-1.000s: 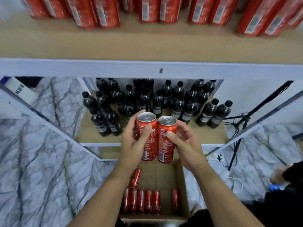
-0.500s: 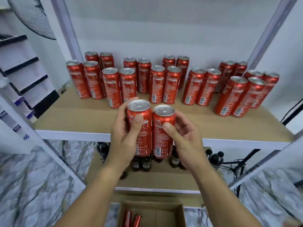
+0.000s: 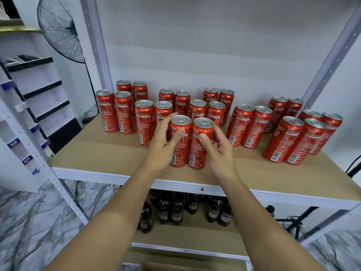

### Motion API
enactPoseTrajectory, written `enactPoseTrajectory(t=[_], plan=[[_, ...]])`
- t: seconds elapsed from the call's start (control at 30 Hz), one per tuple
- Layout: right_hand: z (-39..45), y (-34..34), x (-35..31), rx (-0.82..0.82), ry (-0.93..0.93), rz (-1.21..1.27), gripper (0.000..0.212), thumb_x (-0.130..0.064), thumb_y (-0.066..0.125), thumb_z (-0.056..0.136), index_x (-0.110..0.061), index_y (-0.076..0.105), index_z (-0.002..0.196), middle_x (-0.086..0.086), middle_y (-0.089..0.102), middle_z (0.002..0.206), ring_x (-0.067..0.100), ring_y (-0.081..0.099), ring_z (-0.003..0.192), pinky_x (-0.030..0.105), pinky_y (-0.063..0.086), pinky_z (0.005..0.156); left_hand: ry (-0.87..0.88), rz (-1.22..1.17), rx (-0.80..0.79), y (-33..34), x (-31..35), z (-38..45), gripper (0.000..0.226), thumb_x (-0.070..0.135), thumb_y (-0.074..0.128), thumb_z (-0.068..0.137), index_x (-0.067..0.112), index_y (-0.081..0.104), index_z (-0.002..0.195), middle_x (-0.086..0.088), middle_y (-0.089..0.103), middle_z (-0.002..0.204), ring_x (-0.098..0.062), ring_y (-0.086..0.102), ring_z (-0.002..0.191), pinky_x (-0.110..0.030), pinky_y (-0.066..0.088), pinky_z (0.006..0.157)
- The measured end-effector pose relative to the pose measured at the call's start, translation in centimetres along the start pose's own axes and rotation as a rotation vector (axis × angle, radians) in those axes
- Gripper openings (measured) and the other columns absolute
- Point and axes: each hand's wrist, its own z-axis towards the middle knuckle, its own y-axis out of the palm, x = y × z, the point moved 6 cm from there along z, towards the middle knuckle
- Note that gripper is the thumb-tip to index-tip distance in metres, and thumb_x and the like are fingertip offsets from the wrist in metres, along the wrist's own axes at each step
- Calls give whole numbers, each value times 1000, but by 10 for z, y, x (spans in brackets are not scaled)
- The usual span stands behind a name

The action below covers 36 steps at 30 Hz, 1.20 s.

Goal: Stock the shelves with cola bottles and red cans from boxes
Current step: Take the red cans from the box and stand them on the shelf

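— What are the hands doing?
— The left hand (image 3: 164, 141) grips one red can (image 3: 179, 141), the right hand (image 3: 216, 147) grips its twin (image 3: 201, 143); both cans stand upright, side by side, on the near middle of the upper shelf (image 3: 109, 153).

— And around them?
— Rows of red cans (image 3: 248, 128) stand behind and to either side. Cola bottles (image 3: 175, 210) fill the lower shelf (image 3: 187, 235). A fan (image 3: 58, 30) hangs far left.
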Motion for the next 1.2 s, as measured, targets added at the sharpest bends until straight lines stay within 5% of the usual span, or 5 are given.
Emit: enactPoseTrajectory(t=[0.33, 0.5, 0.8, 1.0, 1.2], plan=[[26, -5, 7, -22, -38, -144, 47, -20, 60, 102, -17, 48, 148, -3, 62, 140, 15, 57, 131, 49, 44, 113, -2, 53, 87, 3, -5, 13, 66, 50, 67, 96, 29, 43, 154, 11, 49, 152, -5, 46, 141, -44, 43, 117], [18, -10, 23, -45, -5, -236, 73, -21, 77, 90, -27, 40, 152, -8, 56, 145, 9, 55, 133, 40, 48, 111, -6, 37, 99, 1, -12, 14, 73, 56, 68, 93, 29, 41, 156, 9, 50, 154, -10, 48, 142, -48, 44, 116], [9, -19, 52, 14, 19, -368, 82, -45, 81, 81, -38, 39, 151, -4, 51, 146, 11, 54, 132, 45, 51, 106, -43, 218, 174, -3, -30, -17, 76, 32, 87, 82, 22, 52, 148, 7, 56, 128, -2, 62, 111, -24, 60, 89], [9, -20, 54, 11, -2, -377, 79, -39, 78, 85, -33, 37, 153, -6, 49, 147, 10, 53, 133, 46, 50, 107, -46, 277, 198, 0, -28, -15, 76, 35, 88, 80, 20, 53, 147, 4, 58, 130, -6, 63, 108, -1, 47, 83], [6, -17, 52, 12, 2, -376, 80, -36, 76, 88, -30, 33, 156, -5, 47, 149, 9, 52, 134, 46, 48, 110, -57, 288, 217, 2, -31, -16, 74, 35, 87, 80, 18, 56, 145, 2, 60, 132, -10, 66, 111, -13, 55, 91]])
